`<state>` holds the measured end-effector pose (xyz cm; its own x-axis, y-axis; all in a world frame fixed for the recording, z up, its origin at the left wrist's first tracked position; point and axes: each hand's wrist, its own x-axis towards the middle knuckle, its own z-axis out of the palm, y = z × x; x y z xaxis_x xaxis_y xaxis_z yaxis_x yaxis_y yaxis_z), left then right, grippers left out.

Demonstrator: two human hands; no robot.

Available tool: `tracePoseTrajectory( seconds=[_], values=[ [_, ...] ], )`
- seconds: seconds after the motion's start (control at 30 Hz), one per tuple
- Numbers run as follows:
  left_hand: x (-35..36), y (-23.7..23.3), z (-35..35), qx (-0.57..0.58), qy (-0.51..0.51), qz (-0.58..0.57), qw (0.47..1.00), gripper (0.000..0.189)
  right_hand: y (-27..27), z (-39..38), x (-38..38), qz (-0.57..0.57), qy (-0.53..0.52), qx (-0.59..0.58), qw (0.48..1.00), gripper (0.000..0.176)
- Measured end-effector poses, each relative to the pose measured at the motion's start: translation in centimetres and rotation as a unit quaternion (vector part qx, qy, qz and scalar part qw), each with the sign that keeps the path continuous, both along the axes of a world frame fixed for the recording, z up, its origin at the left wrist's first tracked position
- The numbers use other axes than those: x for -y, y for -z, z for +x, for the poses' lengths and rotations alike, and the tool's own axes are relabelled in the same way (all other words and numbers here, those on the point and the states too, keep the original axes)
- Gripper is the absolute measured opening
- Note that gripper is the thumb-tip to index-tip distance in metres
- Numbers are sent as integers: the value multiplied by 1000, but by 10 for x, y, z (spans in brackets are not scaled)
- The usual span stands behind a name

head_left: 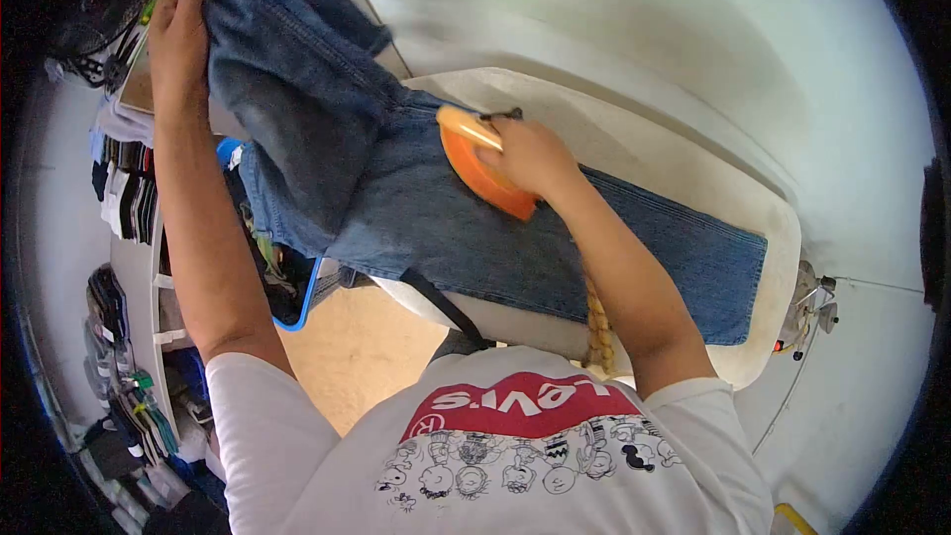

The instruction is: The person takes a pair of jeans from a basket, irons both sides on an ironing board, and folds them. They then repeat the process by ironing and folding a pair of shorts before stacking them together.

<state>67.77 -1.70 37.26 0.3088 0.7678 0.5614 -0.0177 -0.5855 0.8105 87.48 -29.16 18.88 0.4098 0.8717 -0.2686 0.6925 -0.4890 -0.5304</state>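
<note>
Blue jeans (396,213) lie with one leg flat along a pale ironing board (475,87). Their upper part is lifted and folded back off the board's left end. My left hand (181,25) grips the raised denim at the upper left, fingers closed over its edge. In my right hand (530,154) is an orange iron (487,178), held by its light yellow handle. The iron rests on the denim near the middle of the board. A yellowish braided cord (597,327) hangs beside my right forearm.
A blue-rimmed basket (307,302) with dark items stands below the board's left end. Shelves of folded clothes (129,188) line the left side. A white wall (644,20) runs behind the board. Some metal fittings (817,302) sit near the board's right end.
</note>
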Motion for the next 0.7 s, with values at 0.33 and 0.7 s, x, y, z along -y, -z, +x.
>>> tracePoseTrajectory(
  seconds=[0.33, 0.7],
  values=[
    [-19, 57, 9, -44, 83, -72, 993, 19, 9, -32, -25, -29, -174, -5, 984, 45],
    [57, 199, -106, -130, -89, -51, 986, 24, -1, 68, 238, -44, 402, 20, 914, 52]
  ],
)
